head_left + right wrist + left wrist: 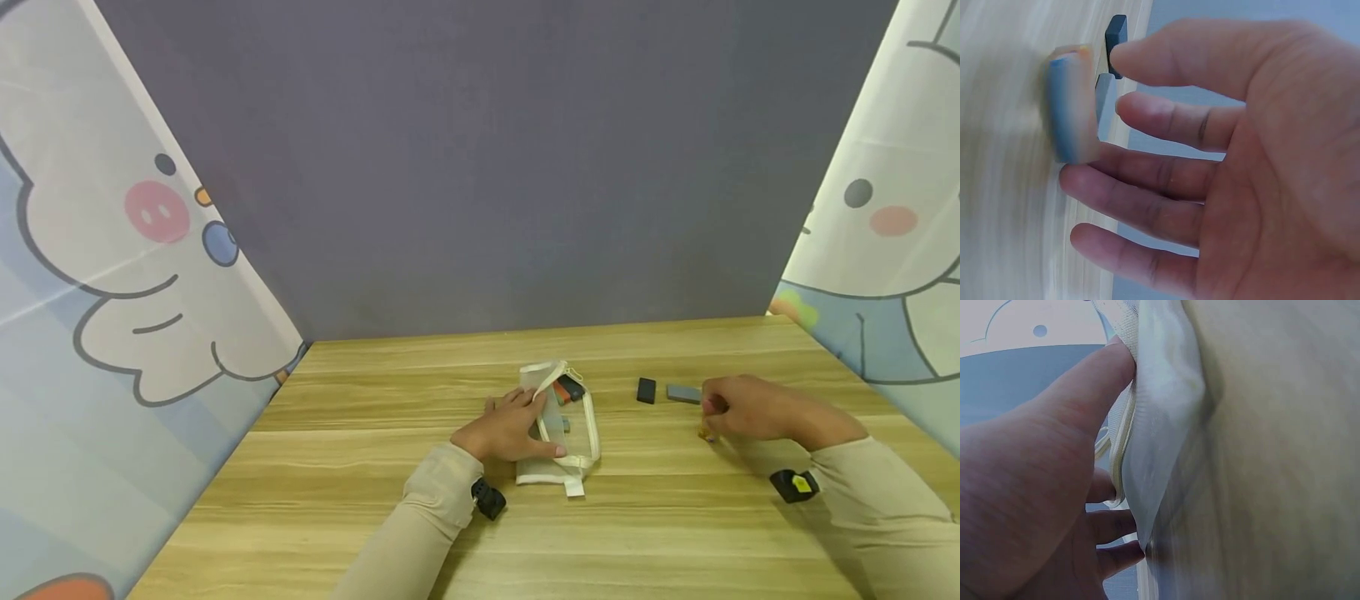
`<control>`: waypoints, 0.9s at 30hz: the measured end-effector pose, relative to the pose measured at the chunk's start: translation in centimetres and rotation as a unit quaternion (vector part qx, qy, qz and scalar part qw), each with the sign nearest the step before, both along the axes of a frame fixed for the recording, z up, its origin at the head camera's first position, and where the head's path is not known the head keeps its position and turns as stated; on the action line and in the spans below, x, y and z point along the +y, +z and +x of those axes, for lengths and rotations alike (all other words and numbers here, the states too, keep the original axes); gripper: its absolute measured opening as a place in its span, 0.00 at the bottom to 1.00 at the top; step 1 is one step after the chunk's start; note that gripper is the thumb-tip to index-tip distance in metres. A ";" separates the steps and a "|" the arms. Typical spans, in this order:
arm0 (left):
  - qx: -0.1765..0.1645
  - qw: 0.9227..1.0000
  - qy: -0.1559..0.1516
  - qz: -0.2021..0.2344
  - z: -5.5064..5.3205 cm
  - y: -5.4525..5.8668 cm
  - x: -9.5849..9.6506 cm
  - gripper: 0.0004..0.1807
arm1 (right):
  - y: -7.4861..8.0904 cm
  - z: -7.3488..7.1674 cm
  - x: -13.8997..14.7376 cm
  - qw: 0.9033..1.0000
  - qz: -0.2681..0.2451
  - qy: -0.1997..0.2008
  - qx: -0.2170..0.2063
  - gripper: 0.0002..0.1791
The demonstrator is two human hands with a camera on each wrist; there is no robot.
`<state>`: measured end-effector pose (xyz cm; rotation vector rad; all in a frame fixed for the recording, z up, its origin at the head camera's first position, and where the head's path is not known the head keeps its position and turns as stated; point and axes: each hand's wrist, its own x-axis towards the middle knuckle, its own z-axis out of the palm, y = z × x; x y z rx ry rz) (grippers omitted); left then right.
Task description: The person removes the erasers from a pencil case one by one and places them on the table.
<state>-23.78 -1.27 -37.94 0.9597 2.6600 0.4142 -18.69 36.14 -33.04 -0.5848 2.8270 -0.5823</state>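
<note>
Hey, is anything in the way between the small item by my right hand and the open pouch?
Nothing visible blocks the straight path from the small item to the pouch; the black block and grey block lie farther back.

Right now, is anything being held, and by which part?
No clear grip: the left hand touches the zippered edge of the pouch; the right hand has thumb and fingers apart beside a small blurred object.

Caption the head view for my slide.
Left grip on an open cream mesh pouch; right grip at a small yellowish object, near a flat grey rectangular block.
</note>
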 end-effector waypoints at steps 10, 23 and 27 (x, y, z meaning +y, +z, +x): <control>0.006 1.000 -0.006 -0.001 -0.2 0.3 0.2 0.55 | 0.6 -0.1 0.2 1.000 0.006 0.005 0.028 0.05; 0.003 1.000 0.002 0.003 0.0 0.2 0.1 0.55 | 1.3 -0.1 -1.6 0.999 -0.023 0.010 0.044 0.05; 0.000 1.000 0.005 0.007 0.1 0.1 -0.1 0.55 | 0.8 -0.2 -2.4 0.997 -0.034 0.015 0.064 0.05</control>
